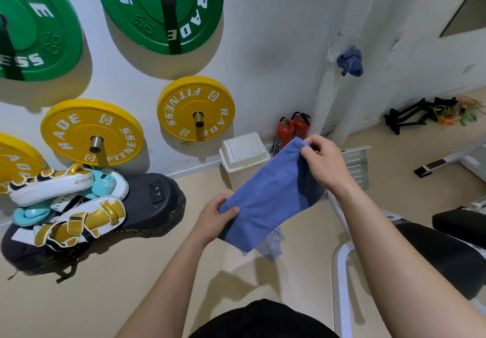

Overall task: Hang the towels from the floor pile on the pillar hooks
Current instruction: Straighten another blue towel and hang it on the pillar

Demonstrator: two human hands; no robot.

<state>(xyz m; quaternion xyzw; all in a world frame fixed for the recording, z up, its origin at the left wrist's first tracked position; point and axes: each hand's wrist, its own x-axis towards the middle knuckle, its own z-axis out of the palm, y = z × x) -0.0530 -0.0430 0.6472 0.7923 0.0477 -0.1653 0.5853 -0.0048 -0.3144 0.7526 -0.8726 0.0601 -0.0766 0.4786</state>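
Hands hold one blue towel (265, 201) stretched in the air — left hand (215, 216) closed on its lower corner, right hand (322, 162) pinching the upper corner. A paler towel (273, 245) lies on the floor below. White pad (52, 183) reads "GINGPAI"; yellow plates (196, 108) read "RADE FITNESS". Far off, another blue towel (351, 62) hangs bunched on the pillar (326, 95).

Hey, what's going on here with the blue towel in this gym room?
A person holds a blue towel stretched between both hands: the left hand grips its lower corner, the right hand pinches the upper one. Another blue towel already hangs on the white pillar, with an empty hook nearby. A paler cloth lies on the floor below.
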